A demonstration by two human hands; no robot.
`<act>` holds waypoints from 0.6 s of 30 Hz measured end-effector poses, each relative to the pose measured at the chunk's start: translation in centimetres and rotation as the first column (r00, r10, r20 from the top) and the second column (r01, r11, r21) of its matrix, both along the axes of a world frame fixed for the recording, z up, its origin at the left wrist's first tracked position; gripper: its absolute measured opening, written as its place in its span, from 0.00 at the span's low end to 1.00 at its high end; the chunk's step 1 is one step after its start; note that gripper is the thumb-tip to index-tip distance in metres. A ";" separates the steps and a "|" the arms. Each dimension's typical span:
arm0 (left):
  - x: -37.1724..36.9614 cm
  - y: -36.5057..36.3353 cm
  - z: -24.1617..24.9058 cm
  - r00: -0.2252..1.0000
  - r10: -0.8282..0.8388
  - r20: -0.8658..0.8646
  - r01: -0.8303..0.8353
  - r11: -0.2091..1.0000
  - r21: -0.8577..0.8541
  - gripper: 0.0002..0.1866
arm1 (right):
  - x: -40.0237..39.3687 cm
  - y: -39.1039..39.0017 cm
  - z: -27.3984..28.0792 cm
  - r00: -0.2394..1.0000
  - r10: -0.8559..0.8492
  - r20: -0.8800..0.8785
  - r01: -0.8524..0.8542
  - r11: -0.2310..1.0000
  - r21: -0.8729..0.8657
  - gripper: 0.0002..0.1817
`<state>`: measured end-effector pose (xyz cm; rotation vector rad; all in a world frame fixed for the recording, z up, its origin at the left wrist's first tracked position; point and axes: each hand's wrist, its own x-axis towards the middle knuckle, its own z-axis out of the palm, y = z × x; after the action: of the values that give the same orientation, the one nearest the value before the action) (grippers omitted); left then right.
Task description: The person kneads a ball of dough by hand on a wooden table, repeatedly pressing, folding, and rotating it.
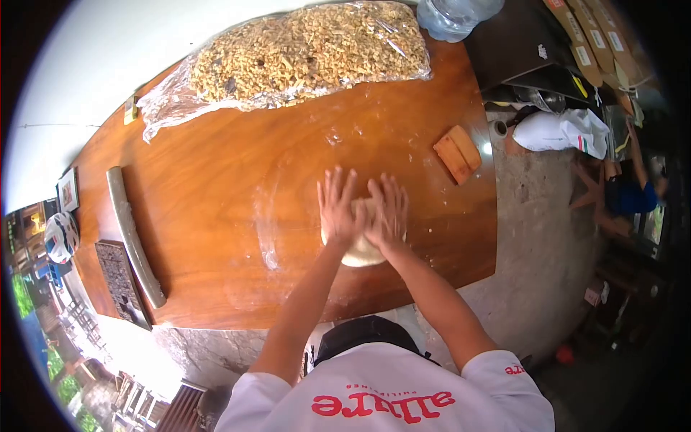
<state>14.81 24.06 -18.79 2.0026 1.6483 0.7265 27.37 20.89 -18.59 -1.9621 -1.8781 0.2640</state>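
Observation:
A round, pale lump of dough lies on the brown wooden table in front of me. Both palms press down on it from above. My left hand covers the dough's left side, its fingers stretched away from me. On the right side, my right hand rests flat with its fingers spread forward. The hands meet near the thumbs, and much of the dough is hidden under them. Whitish flour smears mark the wood to the left of the dough.
A large clear bag of brown, crumbly pieces lies along the far edge, beside a plastic water jug. To the right is a small wooden block. A long grey roller and a dark carved board lie at the left.

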 end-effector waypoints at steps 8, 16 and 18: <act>-0.5 6.5 -1.7 0.798 0.076 0.598 0.043 0.983 -0.181 0.29 | -0.3 13.5 -2.0 0.987 -0.119 -0.106 0.130 0.986 0.108 0.27; -2.0 -13.2 2.8 0.855 0.194 0.481 -0.124 0.977 -0.173 0.27 | 2.7 5.8 -0.6 0.455 -0.036 -0.890 -0.203 0.969 -0.143 0.23; -3.5 -13.5 2.1 0.811 0.287 0.510 -0.162 0.947 -0.276 0.26 | 1.4 1.6 -1.9 0.817 0.239 -0.524 -0.364 0.920 -0.147 0.26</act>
<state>11.30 10.54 -16.66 1.2863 1.5381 1.0354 28.72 22.44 -20.45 -1.5076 -1.8495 1.0388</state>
